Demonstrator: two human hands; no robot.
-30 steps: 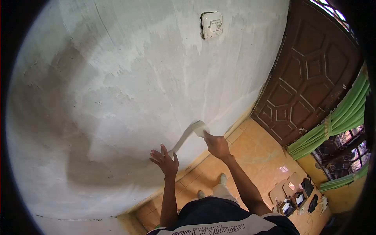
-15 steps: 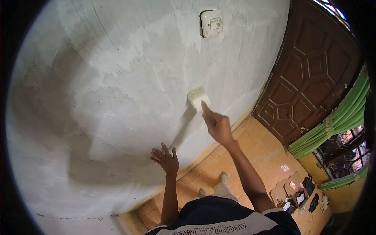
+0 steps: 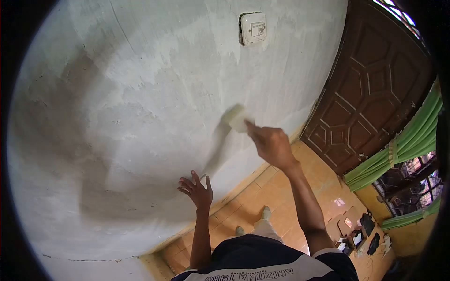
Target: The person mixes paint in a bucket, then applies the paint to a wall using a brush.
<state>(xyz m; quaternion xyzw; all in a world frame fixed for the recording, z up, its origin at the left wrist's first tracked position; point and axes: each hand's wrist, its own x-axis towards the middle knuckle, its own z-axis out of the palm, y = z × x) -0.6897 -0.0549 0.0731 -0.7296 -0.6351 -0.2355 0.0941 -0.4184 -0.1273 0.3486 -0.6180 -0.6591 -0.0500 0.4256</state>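
My right hand (image 3: 274,146) is closed round the handle of a wide brush (image 3: 238,118) with pale bristles. The brush is blurred by motion, its bristles pointing up and left at the grey-white wall (image 3: 164,117); whether they touch it I cannot tell. Lower and to the left, my left hand (image 3: 198,192) is raised near the wall with its fingers spread, and nothing is in it. Patchy, streaked coating covers the wall around the brush.
A switch plate (image 3: 253,29) sits in the wall at the top. On the right are a brown panelled door (image 3: 375,79) and a green curtain (image 3: 408,140). Boxes and dark items (image 3: 358,236) lie on the orange tiled floor (image 3: 281,199).
My right hand and forearm have shifted slightly right, and the brush has turned a little and blurred. My left hand has hardly moved.
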